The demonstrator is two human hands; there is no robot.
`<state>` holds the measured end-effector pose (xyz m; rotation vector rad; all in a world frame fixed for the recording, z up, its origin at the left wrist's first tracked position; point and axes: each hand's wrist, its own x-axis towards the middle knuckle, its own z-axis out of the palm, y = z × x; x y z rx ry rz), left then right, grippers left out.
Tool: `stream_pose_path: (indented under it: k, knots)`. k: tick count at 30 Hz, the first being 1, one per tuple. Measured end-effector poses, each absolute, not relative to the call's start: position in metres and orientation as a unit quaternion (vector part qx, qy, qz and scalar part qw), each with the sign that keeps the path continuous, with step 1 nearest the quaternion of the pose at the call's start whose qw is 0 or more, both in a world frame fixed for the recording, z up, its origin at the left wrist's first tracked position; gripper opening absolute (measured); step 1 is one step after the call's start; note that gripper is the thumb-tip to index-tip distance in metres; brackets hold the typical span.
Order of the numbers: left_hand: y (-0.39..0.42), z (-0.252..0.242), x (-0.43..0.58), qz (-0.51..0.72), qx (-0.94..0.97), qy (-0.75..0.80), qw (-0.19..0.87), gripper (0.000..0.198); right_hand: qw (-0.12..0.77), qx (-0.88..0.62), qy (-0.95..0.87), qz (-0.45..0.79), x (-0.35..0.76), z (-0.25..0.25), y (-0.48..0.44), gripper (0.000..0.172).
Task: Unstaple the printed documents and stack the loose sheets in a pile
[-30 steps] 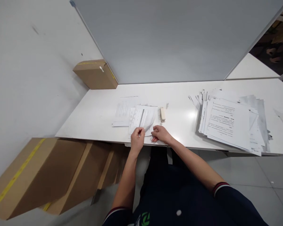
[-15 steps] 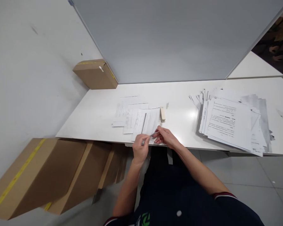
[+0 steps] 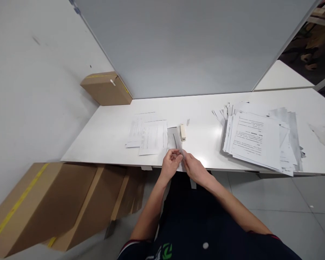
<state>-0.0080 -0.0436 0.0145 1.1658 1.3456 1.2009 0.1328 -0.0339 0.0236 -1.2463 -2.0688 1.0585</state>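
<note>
My left hand (image 3: 171, 163) and my right hand (image 3: 193, 167) meet at the table's near edge, both closed on the lower end of a small set of grey-looking sheets (image 3: 174, 139) lifted off the white table (image 3: 111, 133). Just left of the sheets lie a few printed pages (image 3: 151, 137) flat on the table. A cream stapler (image 3: 183, 132) rests right beside the held sheets, a hand's width beyond my fingers.
A large fanned pile of printed papers (image 3: 257, 139) covers the table's right part. A brown cardboard box (image 3: 107, 89) stands at the back left corner against the grey partition (image 3: 189, 47). Larger cardboard boxes (image 3: 43, 202) sit on the floor to the left, below the table edge.
Both hands slid right along the near edge, drawing the top sheets off the small pile and raising them. The remaining pages stay flat at left.
</note>
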Motion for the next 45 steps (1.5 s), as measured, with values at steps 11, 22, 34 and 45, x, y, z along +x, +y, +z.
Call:
stream_pose_path:
  k: [11, 22, 34, 45]
  knots:
    - [-0.029, 0.011, -0.013, 0.482, 0.434, 0.554, 0.521, 0.038, 0.241, -0.447, -0.748, 0.429, 0.132, 0.029, -0.034, 0.053]
    - [-0.048, 0.022, -0.041, 0.598, 0.334, 0.56, 0.467, 0.015, 0.303, -0.56, -0.607, 0.476, 0.154, 0.004, -0.009, 0.024]
    - [-0.05, 0.041, -0.053, 0.554, 0.366, 0.597, 0.45, 0.021, 0.317, -0.5, -0.445, 0.672, 0.171, -0.004, -0.012, 0.031]
    - [-0.034, 0.013, -0.035, 0.333, 0.528, 0.706, 0.335, 0.014, 0.348, -0.5, -0.518, 0.601, 0.177, 0.001, -0.018, 0.028]
